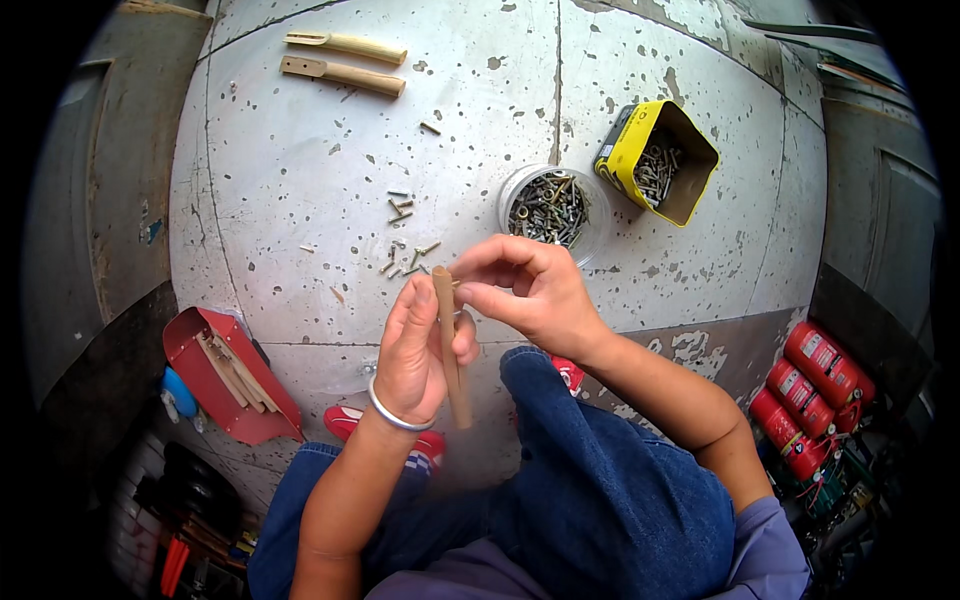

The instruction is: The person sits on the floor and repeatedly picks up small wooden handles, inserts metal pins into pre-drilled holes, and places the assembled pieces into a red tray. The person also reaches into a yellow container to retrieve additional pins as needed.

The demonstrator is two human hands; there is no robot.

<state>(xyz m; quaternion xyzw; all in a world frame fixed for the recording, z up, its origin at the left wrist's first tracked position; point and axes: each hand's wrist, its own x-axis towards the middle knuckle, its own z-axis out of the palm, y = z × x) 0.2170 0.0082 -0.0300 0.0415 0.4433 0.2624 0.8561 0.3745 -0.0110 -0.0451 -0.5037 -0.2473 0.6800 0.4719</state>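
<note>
My left hand [412, 350] is closed around a brown wooden handle [447, 330], which stands nearly upright with its lower end over my legs. My right hand [535, 295] pinches a small brass-coloured bolt [457, 284] against the handle's side near its top; the fingers hide most of the bolt. Just beyond my hands, several loose bolts [400, 212] lie scattered on the floor. A clear round tub [507, 192] full of mixed bolts and nuts stands beyond my right hand. Farther right, a yellow square tin [632, 150] lies tilted, with more bolts inside.
Two wooden handles [345, 76] lie side by side at the far left, one with holes in its flat end. A red dustpan-like holder [285, 410] with wooden strips stands at the left. Red fire extinguishers [800, 395] lie at the right. Worn panels flank both sides.
</note>
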